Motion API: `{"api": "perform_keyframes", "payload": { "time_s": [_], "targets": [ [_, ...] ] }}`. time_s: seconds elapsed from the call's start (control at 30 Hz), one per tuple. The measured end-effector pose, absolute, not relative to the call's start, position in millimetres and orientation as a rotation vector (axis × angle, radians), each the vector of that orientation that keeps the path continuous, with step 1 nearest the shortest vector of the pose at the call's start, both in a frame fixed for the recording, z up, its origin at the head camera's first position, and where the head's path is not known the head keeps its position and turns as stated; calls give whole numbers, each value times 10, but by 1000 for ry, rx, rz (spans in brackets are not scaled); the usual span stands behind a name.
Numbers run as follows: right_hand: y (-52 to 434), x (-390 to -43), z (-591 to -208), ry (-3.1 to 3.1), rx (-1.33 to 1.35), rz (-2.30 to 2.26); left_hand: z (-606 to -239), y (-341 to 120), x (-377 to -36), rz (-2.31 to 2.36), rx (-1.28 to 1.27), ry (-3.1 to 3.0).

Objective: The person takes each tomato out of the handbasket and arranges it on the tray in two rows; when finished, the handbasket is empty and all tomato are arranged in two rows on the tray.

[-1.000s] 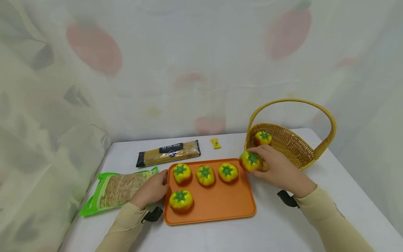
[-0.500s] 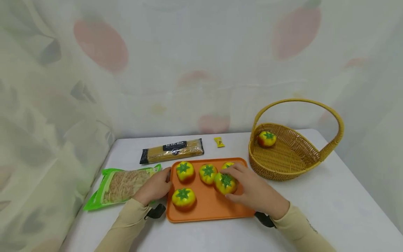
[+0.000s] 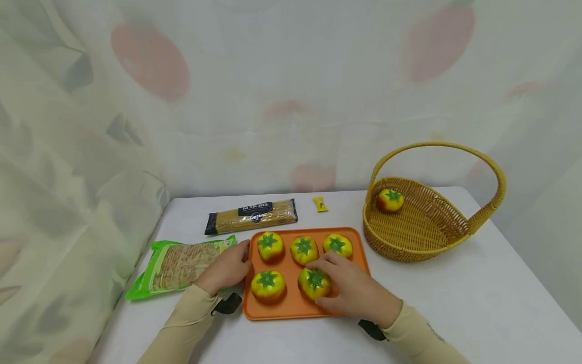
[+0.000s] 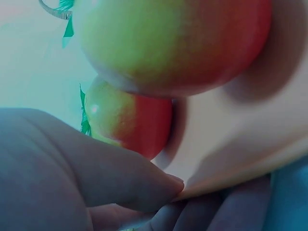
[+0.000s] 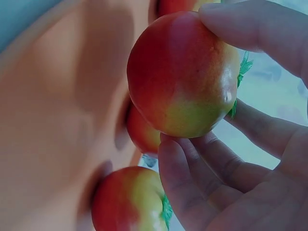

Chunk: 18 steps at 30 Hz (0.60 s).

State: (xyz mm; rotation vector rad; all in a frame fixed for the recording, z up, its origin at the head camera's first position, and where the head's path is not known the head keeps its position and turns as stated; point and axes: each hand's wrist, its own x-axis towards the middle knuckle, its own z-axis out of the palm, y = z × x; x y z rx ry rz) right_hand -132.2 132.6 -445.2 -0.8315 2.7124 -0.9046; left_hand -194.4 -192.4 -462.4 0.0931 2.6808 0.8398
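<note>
Close on our right hand: curled fingers and thumb grip a round red-and-yellow toy tomato with a green leafy cap against the flat orange plastic tray. Two more such tomatoes lie on the tray just beyond it.

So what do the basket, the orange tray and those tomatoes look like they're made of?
The basket looks like woven wicker or rattan, with visible ribbed strands. The tray seems to be matte moulded plastic, smooth with a rounded rim. The tomatoes are probably plastic or foam fakes: uniform shapes, flat green tops.
</note>
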Motion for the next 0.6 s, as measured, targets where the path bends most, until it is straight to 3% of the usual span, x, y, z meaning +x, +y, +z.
{"api": "perform_keyframes", "payload": {
  "time_s": [0.6],
  "targets": [
    [1259, -1346, -4519, 2662, -846, -900, -4625, -1917, -1952, 845, 98, 2679]
  ]
}}
